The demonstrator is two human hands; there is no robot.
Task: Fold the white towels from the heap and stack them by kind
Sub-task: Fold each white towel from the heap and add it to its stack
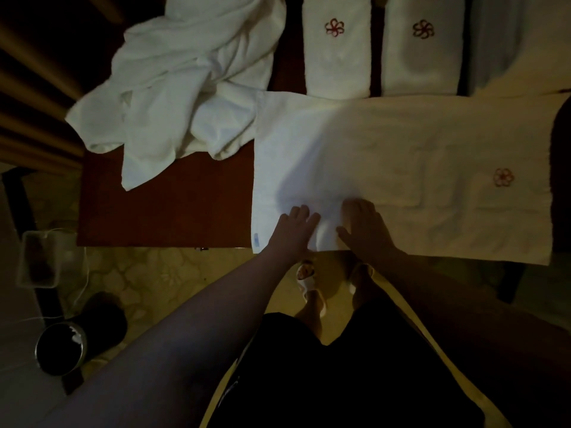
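Here a flat white terry towel with a red flower emblem lies spread on the reddish-brown wooden table, near edge. Left hand and right hand press it, fingers straight. Beyond: a crumpled white towel heap, two folded emblem towels and. A small blue tag is unreadable.

bench: dark red-brown top
far left: towel heap
near right: spread towel
far right: two folded stacks

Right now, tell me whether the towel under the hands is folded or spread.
Spread: the towel lies flat across the table, both hands pressing its near edge.
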